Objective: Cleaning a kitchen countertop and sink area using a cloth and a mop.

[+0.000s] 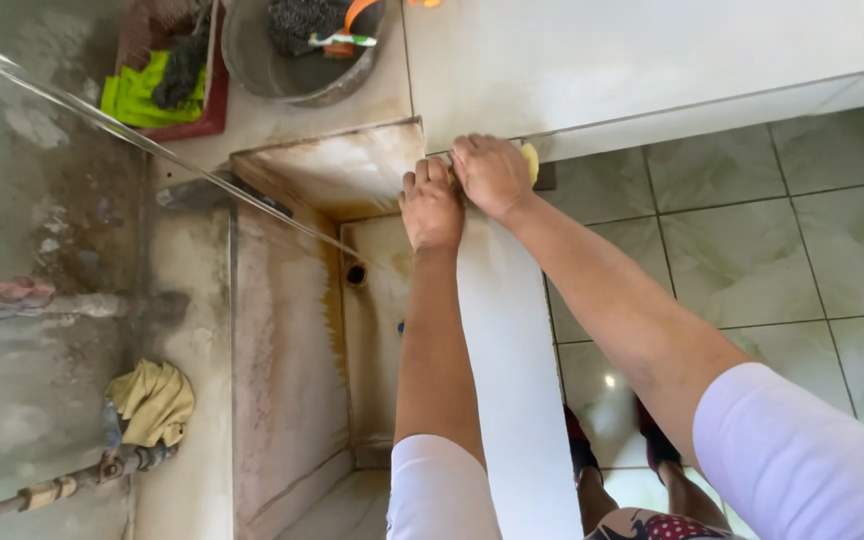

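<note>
At the far corner of the tiled basin [292, 380], both hands are pressing down side by side on the white rim [512, 380]. Left hand [431, 205] is lying knuckles-up, fingers [422, 178] curled over the rim's end; nothing is showing in its grip. Right hand [492, 172] is sitting just beside it, touching or nearly so, its fingers [467, 150] bent and closed over a yellow sponge [530, 162] (only a sliver is peeking out past the knuckles, against the white table [652, 60]). Beyond the fingers, a grey bucket [262, 65] is standing near a red tray [214, 105] holding a green cloth [132, 95]. Well to the left of the fingers, a yellow rag [155, 400] is hanging on a pipe [62, 487]. Green floor tiles [752, 260] are lying to the right.
</note>
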